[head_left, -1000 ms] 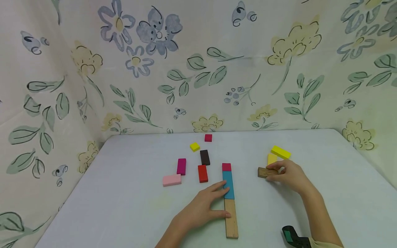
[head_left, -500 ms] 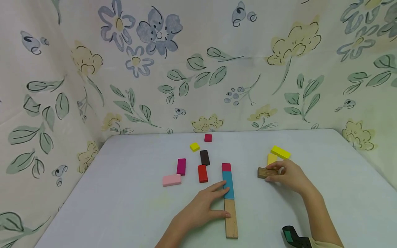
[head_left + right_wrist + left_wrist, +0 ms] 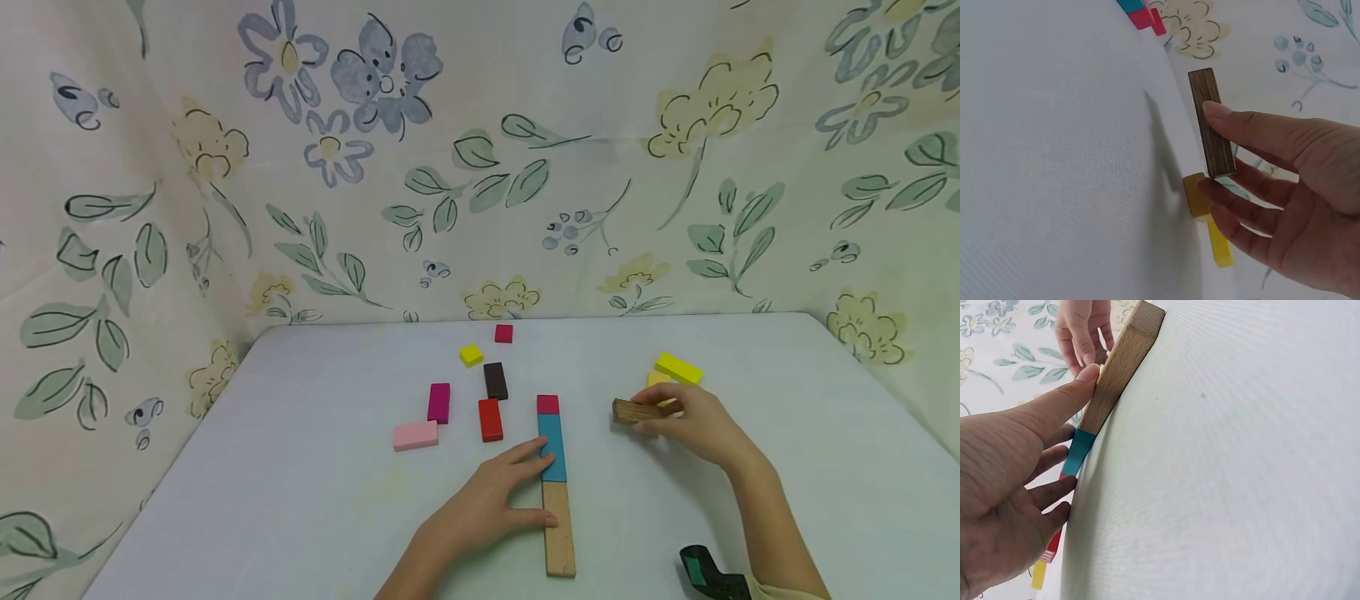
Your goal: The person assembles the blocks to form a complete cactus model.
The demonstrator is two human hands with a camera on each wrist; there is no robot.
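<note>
My right hand (image 3: 693,421) pinches a dark brown wooden block (image 3: 632,411) between thumb and fingers. In the right wrist view this block (image 3: 1211,125) is off the table, with its shadow apart from it. My left hand (image 3: 491,500) rests against a straight row of blocks, its fingers fairly straight. Its fingertips touch the blue block (image 3: 552,454), and its thumb lies on the long light wooden block (image 3: 558,542). A small red block (image 3: 548,404) forms the far end of the row. Two yellow blocks lie by my right hand: a bright one (image 3: 679,368) and a paler one (image 3: 657,378), partly hidden.
Left of the row lie a red block (image 3: 491,420), a black block (image 3: 496,381), a magenta block (image 3: 438,403) and a pink block (image 3: 416,436). Farther back are a small yellow block (image 3: 471,355) and a small crimson block (image 3: 504,333). A flowered cloth (image 3: 450,250) hangs behind the white table (image 3: 262,500).
The dark brown block has been lifted off the table and moved slightly left and away, with my right hand. My left hand and the row have stayed still.
</note>
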